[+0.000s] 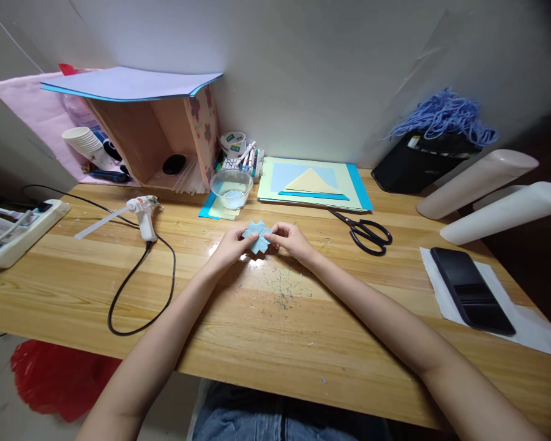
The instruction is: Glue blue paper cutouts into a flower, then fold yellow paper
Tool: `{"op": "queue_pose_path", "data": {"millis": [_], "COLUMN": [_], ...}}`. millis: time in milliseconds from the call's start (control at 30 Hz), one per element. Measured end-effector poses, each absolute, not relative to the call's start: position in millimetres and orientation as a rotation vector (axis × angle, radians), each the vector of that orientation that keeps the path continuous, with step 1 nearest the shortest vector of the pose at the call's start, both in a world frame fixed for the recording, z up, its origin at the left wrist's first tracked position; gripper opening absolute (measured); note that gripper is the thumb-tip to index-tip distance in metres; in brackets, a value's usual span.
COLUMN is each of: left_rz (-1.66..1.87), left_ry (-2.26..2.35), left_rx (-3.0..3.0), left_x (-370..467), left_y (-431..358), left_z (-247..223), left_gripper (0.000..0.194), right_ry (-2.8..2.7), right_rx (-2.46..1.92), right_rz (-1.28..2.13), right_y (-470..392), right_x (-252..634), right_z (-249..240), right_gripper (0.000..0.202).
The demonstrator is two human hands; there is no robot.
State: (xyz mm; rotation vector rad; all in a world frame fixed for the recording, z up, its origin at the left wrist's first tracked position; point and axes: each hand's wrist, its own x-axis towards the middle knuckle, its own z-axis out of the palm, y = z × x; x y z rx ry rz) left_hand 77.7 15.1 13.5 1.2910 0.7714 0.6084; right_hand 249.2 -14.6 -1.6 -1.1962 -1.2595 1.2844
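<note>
A light blue paper flower with notched petals is held just above the wooden table. My left hand pinches its left side, the thumb lying across the front. From the right, my right hand grips the opposite edge between thumb and fingers. Behind the hands stands a clear plastic bowl with pale blue paper inside, resting on sheets of coloured paper. Black-handled scissors lie to the right of my right hand. The fingers' far sides are hidden.
A white glue gun with its looping black cord is on the left, near a power strip. Stacked coloured paper lies at the back. A phone and two upright-leaning white bottles are on the right.
</note>
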Motion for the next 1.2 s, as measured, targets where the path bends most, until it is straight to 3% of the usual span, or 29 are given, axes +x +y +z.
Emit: {"op": "queue_pose_path", "data": {"millis": [433,733,1067,1200], "left_rz": [0.669,0.724,0.837,0.728], "left_ry": [0.908,0.988,0.983,1.006], "left_rx": [1.194,1.151,1.130,1.132], "left_x": [80,81,83,84], "left_y": [10,10,10,7], "left_z": [18,19,14,20], "left_gripper": [0.044,0.050,0.049,0.058], "right_ry": [-1.170,-1.415,-1.292,-1.134], "right_rx": [-1.238,-1.178,-1.221,-1.234], "right_rz": [1.254,1.466,1.385,1.359], "right_y": [-17,-12,-15,-15], "right_x": [245,258,249,250], "right_z": [-2,3,5,6], "right_gripper": [0.032,0.029,0.032,0.031]}}
